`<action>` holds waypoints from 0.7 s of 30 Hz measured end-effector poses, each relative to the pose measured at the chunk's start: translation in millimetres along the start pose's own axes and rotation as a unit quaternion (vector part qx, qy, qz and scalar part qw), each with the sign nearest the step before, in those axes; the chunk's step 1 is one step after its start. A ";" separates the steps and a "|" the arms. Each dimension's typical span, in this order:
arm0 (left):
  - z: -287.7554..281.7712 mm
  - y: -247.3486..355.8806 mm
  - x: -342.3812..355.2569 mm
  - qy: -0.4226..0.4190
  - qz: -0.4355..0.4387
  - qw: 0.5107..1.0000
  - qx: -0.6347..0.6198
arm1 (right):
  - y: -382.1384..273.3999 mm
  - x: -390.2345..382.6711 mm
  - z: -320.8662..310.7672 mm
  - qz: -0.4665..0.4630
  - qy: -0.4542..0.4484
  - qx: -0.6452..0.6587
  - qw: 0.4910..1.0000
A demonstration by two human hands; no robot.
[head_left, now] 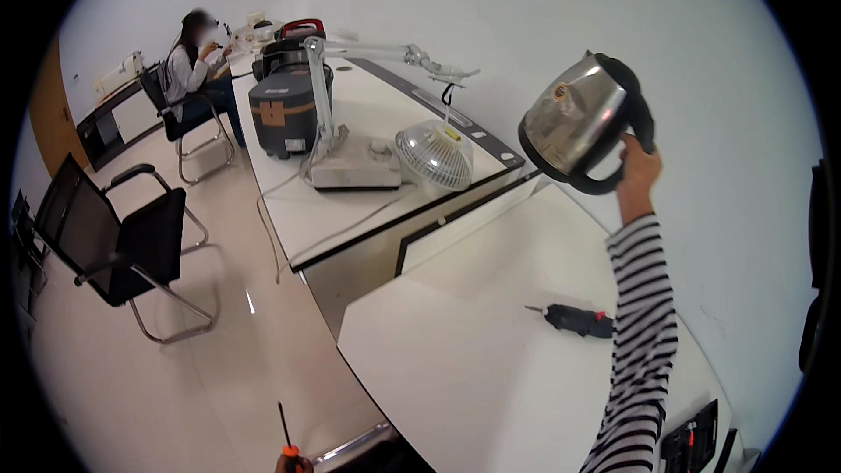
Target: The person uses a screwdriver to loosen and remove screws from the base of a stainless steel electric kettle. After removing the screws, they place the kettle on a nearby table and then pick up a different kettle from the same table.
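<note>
My right hand (639, 177) is closed round the black handle of a steel electric kettle (574, 114). It holds the kettle up in the air, tilted, above the far right of the white table (438, 342) and close to the wall. Low in the picture, my left hand (287, 464) shows only in part at the lower edge. Its fingers are wrapped round the orange and black handle of a screwdriver (285, 429), whose dark shaft points upward. On the table, partly covered by my striped right sleeve, lies a dark cordless screwdriver (574, 320).
Beyond stands another desk with a lamp on a box base (355, 162), a round wire-guarded fan head (438, 156) and a grey rice cooker (289, 109). A black tool case (690, 438) sits at the lower right. An office chair (131, 245) and a seated person (197, 70) are on the left.
</note>
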State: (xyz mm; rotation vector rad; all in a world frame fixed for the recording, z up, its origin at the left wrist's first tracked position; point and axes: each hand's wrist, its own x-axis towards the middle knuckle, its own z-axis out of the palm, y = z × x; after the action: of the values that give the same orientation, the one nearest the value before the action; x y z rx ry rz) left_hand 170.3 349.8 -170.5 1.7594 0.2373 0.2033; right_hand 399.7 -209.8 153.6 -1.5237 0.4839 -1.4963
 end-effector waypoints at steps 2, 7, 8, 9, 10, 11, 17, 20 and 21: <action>-7.0 -17.2 4.3 0.050 0.052 0.997 0.036 | 30.8 -12.4 54.9 0.029 0.033 0.022 0.999; -17.7 -36.9 16.7 0.000 -0.273 0.946 -0.176 | 113.9 -8.4 125.4 0.069 0.059 -0.040 0.995; -12.2 -23.8 22.1 -0.001 -0.232 0.966 -0.115 | 118.5 -9.6 136.5 0.057 0.066 -0.070 0.994; -10.6 -17.7 24.7 -0.002 -0.215 0.973 -0.087 | 124.3 -12.7 144.2 0.055 0.065 -0.111 0.990; -13.4 -11.8 28.9 0.007 -0.201 0.977 -0.068 | 117.9 -33.1 160.5 0.059 0.060 -0.142 0.986; -13.7 -9.7 32.0 0.009 -0.197 0.979 -0.059 | 114.0 -46.4 166.8 0.059 0.058 -0.178 0.981; -6.4 -0.7 45.7 0.002 -0.195 0.980 -0.035 | 143.3 -51.4 183.8 0.069 0.045 -0.193 0.978; -4.0 0.6 49.5 0.001 -0.198 0.980 -0.024 | 156.9 -57.2 195.5 0.064 0.030 -0.210 0.975; -3.4 1.3 51.2 0.001 -0.197 0.980 -0.022 | 160.1 -57.7 200.1 0.060 0.028 -0.209 0.976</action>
State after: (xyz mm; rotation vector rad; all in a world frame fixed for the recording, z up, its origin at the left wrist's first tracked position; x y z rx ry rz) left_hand 218.7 366.6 -168.2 1.6320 0.5710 -0.0760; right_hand 625.6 -178.5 23.2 -1.7381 0.9558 -1.4046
